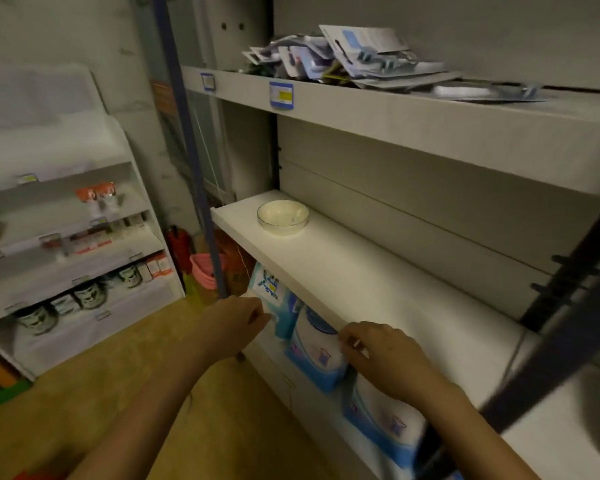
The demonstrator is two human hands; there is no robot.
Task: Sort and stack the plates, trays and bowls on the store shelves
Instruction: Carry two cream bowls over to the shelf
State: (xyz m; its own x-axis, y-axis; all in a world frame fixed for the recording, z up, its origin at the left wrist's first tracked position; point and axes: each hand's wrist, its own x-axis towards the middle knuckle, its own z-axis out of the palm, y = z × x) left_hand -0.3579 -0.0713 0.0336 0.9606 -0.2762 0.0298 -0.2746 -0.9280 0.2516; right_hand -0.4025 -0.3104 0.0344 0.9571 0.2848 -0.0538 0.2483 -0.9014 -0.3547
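Observation:
A small cream bowl (282,216) stands alone near the far left end of the white middle shelf (378,282). My left hand (234,318) hovers in front of the shelf's front edge with its fingers curled and nothing in it. To the right, my right hand (378,355) rests at that same front edge, fingers bent, also holding nothing. Both hands are well short of the bowl.
Blue and white packs (317,351) fill the shelf below. Loose blister packs (354,57) are piled on the top shelf. A white display rack with tins (66,258) stands at left, pink baskets (205,271) on the floor between. A dark pole (551,341) crosses at right.

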